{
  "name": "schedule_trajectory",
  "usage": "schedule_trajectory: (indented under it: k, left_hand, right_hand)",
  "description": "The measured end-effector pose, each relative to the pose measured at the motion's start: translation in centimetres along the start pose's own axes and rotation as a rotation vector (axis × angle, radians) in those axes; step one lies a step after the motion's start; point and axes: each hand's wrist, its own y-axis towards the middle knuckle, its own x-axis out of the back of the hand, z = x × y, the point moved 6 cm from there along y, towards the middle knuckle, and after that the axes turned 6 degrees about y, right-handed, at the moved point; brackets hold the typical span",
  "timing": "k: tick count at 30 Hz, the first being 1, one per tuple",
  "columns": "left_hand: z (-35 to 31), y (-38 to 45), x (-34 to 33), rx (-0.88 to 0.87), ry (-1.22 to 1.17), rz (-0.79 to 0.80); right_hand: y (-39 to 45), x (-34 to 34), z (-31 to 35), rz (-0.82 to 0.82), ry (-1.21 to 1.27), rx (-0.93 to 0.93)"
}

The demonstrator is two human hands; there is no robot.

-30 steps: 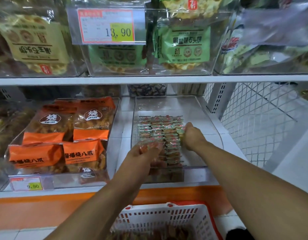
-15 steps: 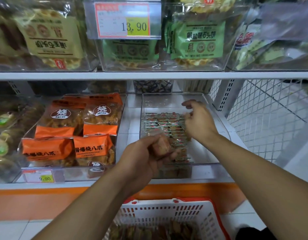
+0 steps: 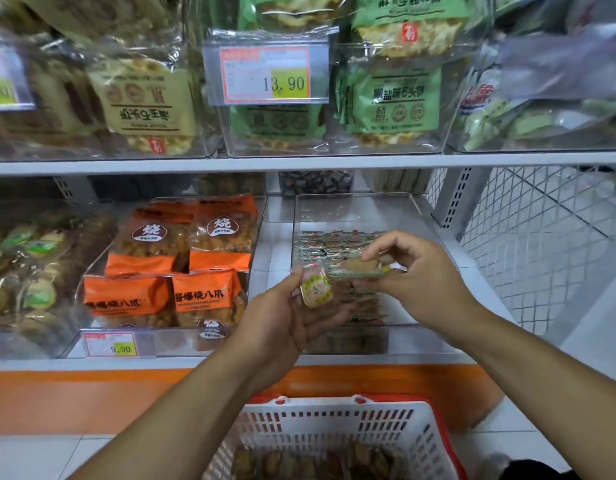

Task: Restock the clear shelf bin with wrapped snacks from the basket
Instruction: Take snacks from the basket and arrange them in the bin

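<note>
The clear shelf bin [image 3: 417,216] sits on the lower shelf, its floor partly covered by rows of small wrapped snacks [image 3: 334,242]. In front of the bin my left hand [image 3: 282,323] holds a small wrapped snack [image 3: 316,289] with a yellow-green label in its fingers. My right hand [image 3: 414,282] is just to the right of it and pinches a second wrapped snack [image 3: 360,266] between thumb and fingers, above the bin's front part. The white basket [image 3: 337,424] with a red rim stands below, with more wrapped snacks [image 3: 310,462] inside.
A bin of orange snack bags [image 3: 181,271] stands left of the clear bin, with a 9.90 price tag [image 3: 109,344]. The upper shelf [image 3: 299,164] carries bins of green and beige bags and a 13.90 tag [image 3: 268,76]. A white wire mesh panel [image 3: 542,244] closes the right side.
My right hand left the snack rows in the bin and came back to my left hand, where it now pinches a snack. My left hand rose slightly with its snack.
</note>
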Motion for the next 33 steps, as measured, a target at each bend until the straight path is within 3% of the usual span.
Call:
schedule_trajectory:
  k: [9, 16, 24, 31, 33]
  left_hand:
    - [1.0, -0.4, -0.4, 0.027, 0.004, 0.047]
    - [0.7, -0.6, -0.5, -0.021, 0.072, 0.143]
    - [2.2, -0.2, -1.0, -0.003, 0.379, 0.171]
    - [1.3, 1.3, -1.2, -0.120, 0.284, 0.047]
    - [1.0, 1.8, -1.0, -0.220, 0.547, -0.028]
  right_hand:
    - [-0.8, -1.6, -0.8, 0.134, -0.086, 0.127]
    - [-0.9, -1.2, -0.9, 0.183, -0.014, 0.009]
    - [-1.2, -1.5, -1.9, 0.468, -0.348, -0.173]
    - [1.0, -0.1, -1.0, 0.342, -0.388, -0.077]
    - [2.5, 2.0, -1.6, 0.167, -0.546, -0.063]
